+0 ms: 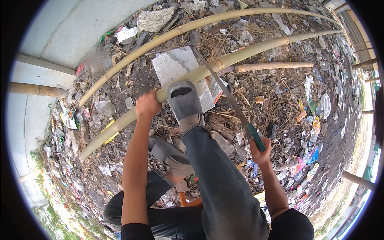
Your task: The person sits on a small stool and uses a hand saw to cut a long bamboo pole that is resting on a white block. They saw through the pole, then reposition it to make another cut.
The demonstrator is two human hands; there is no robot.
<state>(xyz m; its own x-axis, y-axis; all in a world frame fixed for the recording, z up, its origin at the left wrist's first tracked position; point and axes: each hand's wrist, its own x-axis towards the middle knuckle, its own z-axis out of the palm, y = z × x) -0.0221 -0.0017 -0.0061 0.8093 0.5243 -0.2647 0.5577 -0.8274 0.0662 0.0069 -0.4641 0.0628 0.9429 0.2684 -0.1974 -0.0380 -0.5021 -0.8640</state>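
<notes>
A long bamboo pole (256, 49) runs slantwise before me. My left hand (148, 105) is wrapped round it, left of my raised foot. That foot, in a grey clog (186, 100), presses on the pole. In my right hand (261, 151) is the green handle of a handsaw (231, 98). Its long blade crosses the pole close to a brownish joint, just right of the clog; whether the teeth are in a cut is too small to tell. Under the pole lies a pale broken slab (172, 66). My other clog (166, 151) rests on the ground.
A second long bamboo pole (180, 30) curves behind the first. A short bamboo piece (276, 67) lies to the right, and a pale rock (155, 19) at the far side. Plastic scraps and dry straw litter the dirt. A grey wall (44, 36) stands at the left.
</notes>
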